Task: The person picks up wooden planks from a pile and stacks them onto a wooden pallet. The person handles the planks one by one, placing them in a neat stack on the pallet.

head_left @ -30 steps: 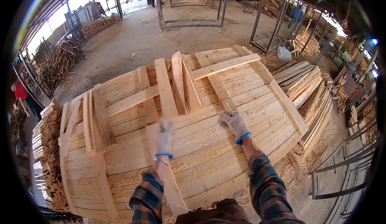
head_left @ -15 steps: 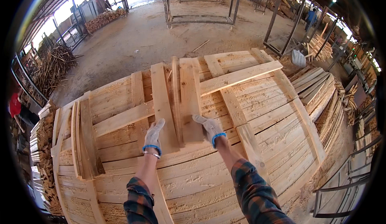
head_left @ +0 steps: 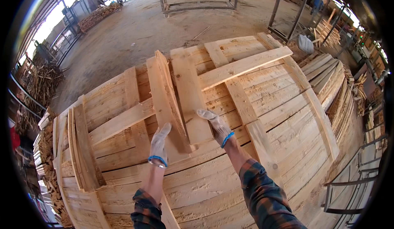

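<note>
My left hand (head_left: pixel 158 144), in a white glove with a blue cuff, rests at the lower left edge of a flat pale board (head_left: pixel 158 93), fingers stretched out. A narrow board (head_left: pixel 174 103) stands tilted on edge along the right part of that board. To its right lies a wide board (head_left: pixel 189 93). My right hand (head_left: pixel 217 125), gloved likewise, is at this wide board's lower right edge, thumb stretched over its face; its other fingers are partly hidden. Beneath lies a large stack of planks (head_left: pixel 205 181).
A crosswise board (head_left: pixel 246 67) lies right of the wide board, another (head_left: pixel 123 122) to the left. Several upright boards (head_left: pixel 84 147) lean together at far left. Metal frames (head_left: pixel 201 8) stand beyond the stack. More lumber (head_left: pixel 328 81) is piled at right, scrap sticks (head_left: pixel 41 81) at left.
The narrow board between the two wide ones has tipped and now leans over the left one. My hands stay near the boards' lower edges. The whole view has shifted slightly.
</note>
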`<state>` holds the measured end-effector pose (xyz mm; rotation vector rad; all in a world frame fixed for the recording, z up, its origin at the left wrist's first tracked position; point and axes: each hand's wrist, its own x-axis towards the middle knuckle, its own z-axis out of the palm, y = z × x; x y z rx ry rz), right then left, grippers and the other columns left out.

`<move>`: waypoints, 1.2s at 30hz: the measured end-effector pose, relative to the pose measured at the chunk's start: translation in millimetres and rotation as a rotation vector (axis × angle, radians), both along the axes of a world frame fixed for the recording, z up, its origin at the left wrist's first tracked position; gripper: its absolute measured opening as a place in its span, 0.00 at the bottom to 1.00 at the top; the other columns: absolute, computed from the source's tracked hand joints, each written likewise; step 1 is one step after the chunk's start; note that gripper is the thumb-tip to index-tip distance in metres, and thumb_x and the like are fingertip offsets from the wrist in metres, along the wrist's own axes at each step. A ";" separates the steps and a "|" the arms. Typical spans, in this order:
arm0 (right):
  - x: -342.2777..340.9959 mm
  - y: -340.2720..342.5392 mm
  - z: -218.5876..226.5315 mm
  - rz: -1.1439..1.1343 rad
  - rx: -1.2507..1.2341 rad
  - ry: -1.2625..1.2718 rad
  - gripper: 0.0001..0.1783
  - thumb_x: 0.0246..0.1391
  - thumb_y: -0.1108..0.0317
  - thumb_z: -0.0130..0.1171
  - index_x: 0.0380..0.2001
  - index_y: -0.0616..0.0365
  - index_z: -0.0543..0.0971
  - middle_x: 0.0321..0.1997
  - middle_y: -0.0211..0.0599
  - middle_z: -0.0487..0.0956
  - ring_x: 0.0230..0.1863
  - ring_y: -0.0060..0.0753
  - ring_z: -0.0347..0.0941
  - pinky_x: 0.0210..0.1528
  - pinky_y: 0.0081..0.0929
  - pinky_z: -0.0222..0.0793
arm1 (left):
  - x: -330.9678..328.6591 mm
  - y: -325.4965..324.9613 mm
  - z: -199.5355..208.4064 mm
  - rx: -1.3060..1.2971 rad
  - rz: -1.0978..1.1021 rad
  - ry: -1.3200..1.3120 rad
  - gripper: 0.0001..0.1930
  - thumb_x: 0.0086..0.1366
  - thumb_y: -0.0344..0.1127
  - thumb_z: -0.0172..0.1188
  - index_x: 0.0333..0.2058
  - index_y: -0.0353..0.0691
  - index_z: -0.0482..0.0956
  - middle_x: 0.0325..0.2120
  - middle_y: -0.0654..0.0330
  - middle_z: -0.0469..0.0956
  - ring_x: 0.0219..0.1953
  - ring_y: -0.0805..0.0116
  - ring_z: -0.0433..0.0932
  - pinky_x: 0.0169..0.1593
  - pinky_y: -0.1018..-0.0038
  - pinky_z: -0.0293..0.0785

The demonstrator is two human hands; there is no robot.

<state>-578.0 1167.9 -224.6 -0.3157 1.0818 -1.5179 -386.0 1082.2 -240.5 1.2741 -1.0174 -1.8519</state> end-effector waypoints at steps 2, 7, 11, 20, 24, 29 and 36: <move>10.0 5.7 4.5 -0.005 -0.040 0.060 0.35 0.51 0.52 0.64 0.57 0.64 0.69 0.53 0.40 0.75 0.55 0.32 0.70 0.57 0.28 0.65 | 18.3 0.1 0.3 -0.024 -0.118 0.038 0.34 0.61 0.42 0.65 0.62 0.34 0.64 0.56 0.61 0.70 0.57 0.70 0.68 0.63 0.77 0.55; 37.6 98.5 20.1 -0.103 -0.140 0.052 0.43 0.49 0.55 0.63 0.62 0.68 0.61 0.53 0.44 0.76 0.56 0.33 0.70 0.58 0.28 0.65 | 50.8 69.7 2.8 0.076 -0.027 0.211 0.25 0.65 0.22 0.55 0.60 0.33 0.64 0.47 0.56 0.76 0.47 0.66 0.77 0.55 0.74 0.75; 56.3 249.5 65.6 -0.321 -0.144 0.226 0.43 0.50 0.56 0.59 0.64 0.68 0.59 0.54 0.44 0.75 0.56 0.33 0.70 0.59 0.28 0.64 | 30.9 182.9 72.4 0.021 -0.376 0.145 0.27 0.63 0.22 0.57 0.60 0.37 0.65 0.45 0.60 0.76 0.43 0.70 0.78 0.49 0.74 0.78; 189.7 560.3 130.3 -1.141 0.114 0.065 0.29 0.51 0.59 0.61 0.53 0.63 0.70 0.41 0.37 0.79 0.39 0.32 0.78 0.42 0.33 0.77 | 9.0 440.5 91.2 0.377 -1.164 0.366 0.21 0.59 0.22 0.55 0.53 0.34 0.73 0.41 0.56 0.80 0.43 0.67 0.80 0.47 0.74 0.78; 249.4 696.7 98.3 -1.388 0.424 -0.150 0.18 0.53 0.62 0.60 0.45 0.59 0.75 0.37 0.38 0.80 0.37 0.34 0.79 0.43 0.33 0.77 | 30.9 555.2 36.4 0.633 -1.401 0.126 0.16 0.63 0.27 0.53 0.49 0.29 0.76 0.45 0.53 0.79 0.46 0.66 0.79 0.51 0.73 0.75; 243.1 784.3 15.0 -1.283 0.646 -0.258 0.19 0.55 0.61 0.59 0.46 0.62 0.76 0.41 0.41 0.81 0.44 0.37 0.79 0.47 0.33 0.76 | 66.1 650.2 -49.7 1.081 -1.160 -0.097 0.13 0.65 0.29 0.52 0.45 0.32 0.78 0.46 0.53 0.79 0.49 0.66 0.77 0.54 0.73 0.73; 130.3 759.1 -153.1 -0.580 0.857 -0.627 0.32 0.52 0.47 0.62 0.53 0.57 0.72 0.46 0.36 0.79 0.44 0.36 0.77 0.39 0.40 0.73 | 93.6 666.9 -201.0 1.458 -0.570 0.245 0.18 0.68 0.42 0.51 0.49 0.37 0.71 0.38 0.50 0.79 0.37 0.54 0.82 0.33 0.58 0.84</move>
